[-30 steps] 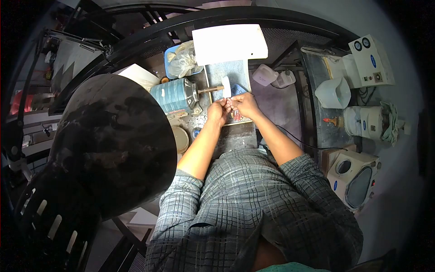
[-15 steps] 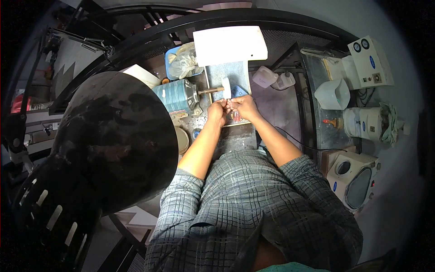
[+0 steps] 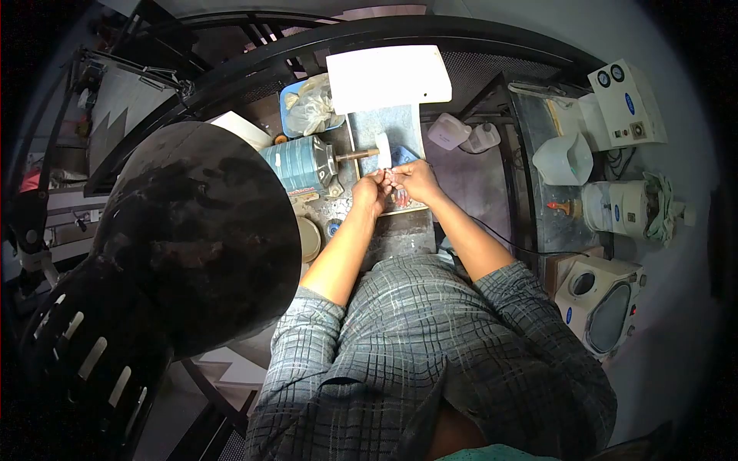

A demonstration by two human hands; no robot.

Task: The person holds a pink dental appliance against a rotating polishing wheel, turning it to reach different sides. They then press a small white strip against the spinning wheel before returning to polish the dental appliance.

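Observation:
A teal motor (image 3: 296, 164) drives a shaft (image 3: 356, 155) that carries a white buffing wheel (image 3: 383, 150). Just below the wheel, my left hand (image 3: 368, 192) and my right hand (image 3: 417, 183) meet, fingers pinched together around a small pinkish piece (image 3: 389, 178). Most of the piece is covered by the fingers, so its kind does not show. Its upper side is at or very close to the wheel's lower edge; contact cannot be made out. Reddish bits (image 3: 401, 197) lie in the tray beneath my hands, and something blue (image 3: 403, 155) sits right of the wheel.
A large black lamp-like housing (image 3: 200, 238) fills the left side. Behind the wheel stands a white hood (image 3: 389, 77); a blue basin (image 3: 290, 119) with a plastic bag is beside it. To the right are jugs (image 3: 448, 131), a white pitcher (image 3: 563, 160) and machines (image 3: 603, 303).
Both hands stay at the wheel with the piece, with hardly any shift. The whole view has moved very slightly.

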